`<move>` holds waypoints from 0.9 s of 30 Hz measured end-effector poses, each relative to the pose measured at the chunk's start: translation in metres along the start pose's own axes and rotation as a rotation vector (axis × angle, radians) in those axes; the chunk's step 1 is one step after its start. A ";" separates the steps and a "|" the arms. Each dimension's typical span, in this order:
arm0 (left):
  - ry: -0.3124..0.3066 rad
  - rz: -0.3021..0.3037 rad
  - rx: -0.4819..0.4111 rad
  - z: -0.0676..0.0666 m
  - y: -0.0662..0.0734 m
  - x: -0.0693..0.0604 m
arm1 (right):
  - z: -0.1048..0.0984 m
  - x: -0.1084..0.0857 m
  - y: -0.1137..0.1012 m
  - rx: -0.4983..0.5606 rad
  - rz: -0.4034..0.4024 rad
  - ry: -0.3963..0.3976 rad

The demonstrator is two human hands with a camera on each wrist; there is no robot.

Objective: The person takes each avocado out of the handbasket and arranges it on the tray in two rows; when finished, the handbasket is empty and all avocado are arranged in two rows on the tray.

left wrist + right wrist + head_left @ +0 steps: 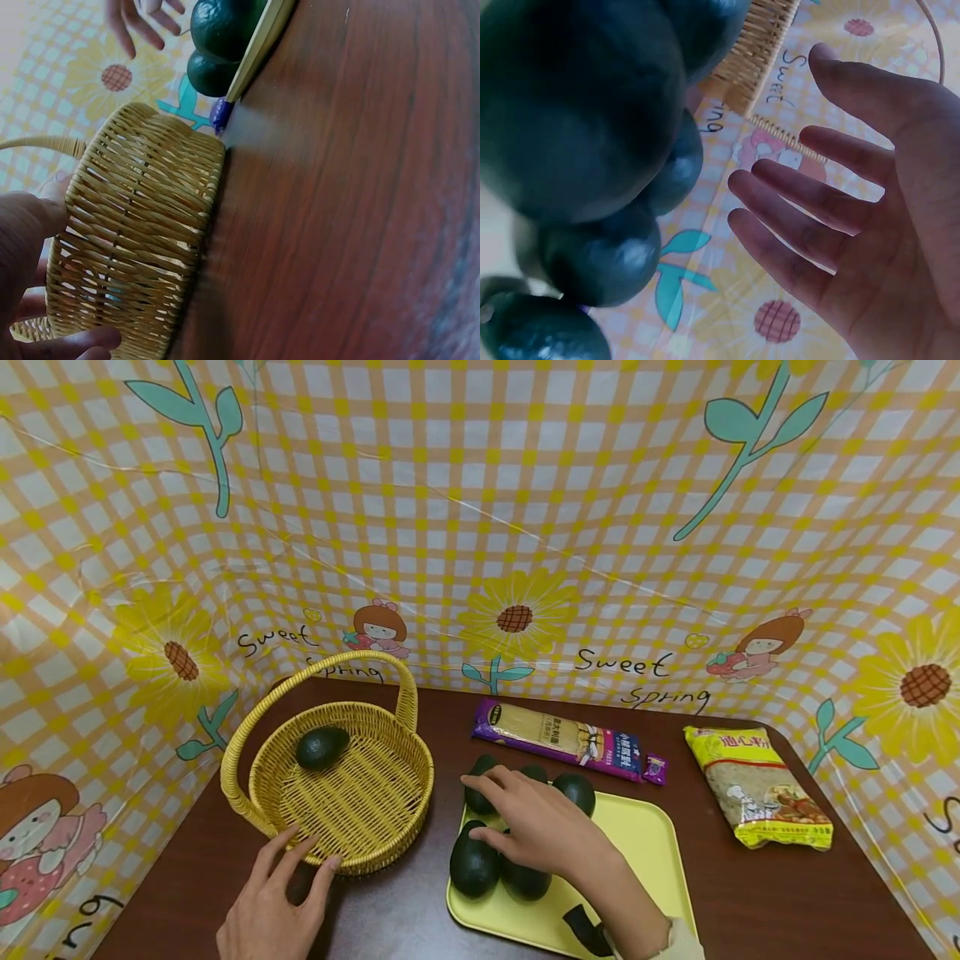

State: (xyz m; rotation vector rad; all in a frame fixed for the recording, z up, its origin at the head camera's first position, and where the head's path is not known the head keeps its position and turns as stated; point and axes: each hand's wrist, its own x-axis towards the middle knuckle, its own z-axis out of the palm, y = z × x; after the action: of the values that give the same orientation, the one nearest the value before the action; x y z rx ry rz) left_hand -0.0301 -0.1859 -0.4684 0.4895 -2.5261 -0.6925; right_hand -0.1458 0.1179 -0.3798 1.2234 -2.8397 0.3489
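Observation:
A yellow wicker basket point(422, 802) with a tall handle stands at the left, and one dark green avocado point(322, 748) lies inside it. My left hand point(273, 902) rests its spread fingers on the basket's near rim; the left wrist view shows its thumb point(46, 210) at the rim. To the right, a pale yellow tray point(648, 852) bears several avocados point(474, 864), clustered at its left side. My right hand point(547, 827) hovers over them, partly hiding some. In the right wrist view its fingers point(795, 244) are extended and apart from the avocados, holding nothing.
Behind the tray lie a purple pasta packet point(555, 737) and a small purple wrapped piece point(655, 769). A yellow bag of macaroni point(761, 789) lies at the right. Checked cloth point(480, 535) stands around the dark brown table point(405, 914).

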 end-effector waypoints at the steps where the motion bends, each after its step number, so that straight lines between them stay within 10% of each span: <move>1: -0.001 0.000 0.000 0.000 0.000 0.000 | 0.000 0.003 -0.001 -0.007 -0.012 0.003; 27: 0.007 0.021 0.003 -0.001 0.000 0.000 | 0.003 0.077 -0.051 -0.072 -0.165 -0.031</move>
State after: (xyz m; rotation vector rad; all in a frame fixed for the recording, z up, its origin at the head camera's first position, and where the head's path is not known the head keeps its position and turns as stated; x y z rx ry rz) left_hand -0.0296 -0.1867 -0.4679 0.4654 -2.5222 -0.6783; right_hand -0.1618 0.0284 -0.3641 1.4471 -2.7253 0.2206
